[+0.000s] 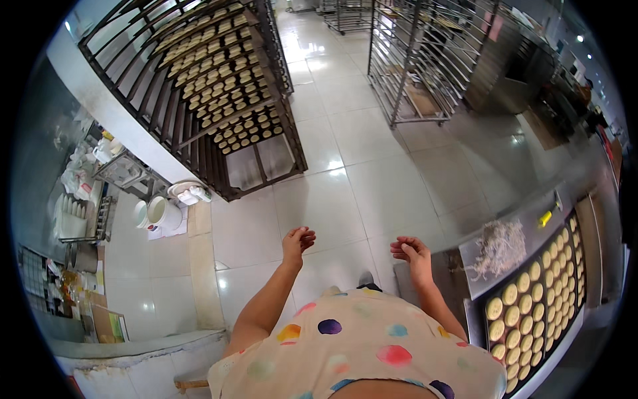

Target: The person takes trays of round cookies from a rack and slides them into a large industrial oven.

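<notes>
My left hand [297,245] hangs in front of me over the floor, fingers loosely bent and nothing held in them. At the same height on the other side is my right hand [413,257], also holding nothing, its thumb and fingers apart. Neither touches anything. Nearest to the right hand is a metal table with black baking trays [543,324] of round, pale dough pieces [524,282]. Ahead on the left stands a tall dark rack [292,143] loaded with trays of similar round pieces [240,130].
A tangle of pale shreds [500,247] and a yellow-handled tool [546,218] lie on the table. Farther off are another rack [397,80] and a steel cabinet [505,73]. White buckets [164,214] stand left, near a low tiled wall [143,356]. Glossy tiles [332,193] cover the floor.
</notes>
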{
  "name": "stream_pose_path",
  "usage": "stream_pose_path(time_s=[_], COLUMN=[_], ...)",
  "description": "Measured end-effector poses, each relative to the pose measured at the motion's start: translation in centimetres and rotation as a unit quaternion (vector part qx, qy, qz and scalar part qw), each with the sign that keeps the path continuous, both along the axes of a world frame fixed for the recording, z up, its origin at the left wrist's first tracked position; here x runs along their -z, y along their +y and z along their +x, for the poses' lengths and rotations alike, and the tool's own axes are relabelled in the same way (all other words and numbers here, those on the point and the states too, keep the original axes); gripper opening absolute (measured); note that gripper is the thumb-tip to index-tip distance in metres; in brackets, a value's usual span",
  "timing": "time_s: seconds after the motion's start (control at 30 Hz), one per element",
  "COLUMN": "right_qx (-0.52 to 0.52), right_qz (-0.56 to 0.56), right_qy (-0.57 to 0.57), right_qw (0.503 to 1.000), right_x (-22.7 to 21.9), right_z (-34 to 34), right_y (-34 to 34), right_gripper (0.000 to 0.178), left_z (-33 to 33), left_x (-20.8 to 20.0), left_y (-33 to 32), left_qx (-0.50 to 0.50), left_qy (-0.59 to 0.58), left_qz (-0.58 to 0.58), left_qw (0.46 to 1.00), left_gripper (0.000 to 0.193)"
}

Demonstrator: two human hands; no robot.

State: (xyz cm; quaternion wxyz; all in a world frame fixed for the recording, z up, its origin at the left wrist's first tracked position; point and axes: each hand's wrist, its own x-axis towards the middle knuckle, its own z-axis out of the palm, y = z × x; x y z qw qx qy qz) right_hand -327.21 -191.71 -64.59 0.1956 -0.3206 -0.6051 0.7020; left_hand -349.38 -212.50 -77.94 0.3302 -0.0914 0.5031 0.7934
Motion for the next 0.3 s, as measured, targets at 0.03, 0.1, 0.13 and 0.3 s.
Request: stream_pose_path(time_s=[0.03,0.1,0.13,0.3], right_qx=[-0.009,-0.026,-0.042,-0.109], right_qz=[0.002,0.005,0.009,0.033], right_qy=[-0.001,-0.002,0.004,0.032], right_qw=[1.000,1.000,0.999,0.993], right_x=[0.2,0.4,0.5,-1.0], right_z=[-1.7,-5.9,-8.0,-20.4], right_y=[0.9,2.8,4.0,9.1], right_gripper=[0.023,0.022,0.022,0.021], left_z=[-1.7,-5.8,-8.0,-19.1], left_x=[-0.4,-0.9,-1.1,-2.0], left_y=[-0.1,-0.7,-1.0,-4.4], left_qx=[-0.023,-0.065,-0.084,-0.190], left_qy=[0.003,0.020,0.032,0.090], left_qz=[0.005,0.018,0.021,-0.020], left_qw=[1.000,0.998,0.996,0.977], left_gripper=[0.019,0.019,0.019,0.022])
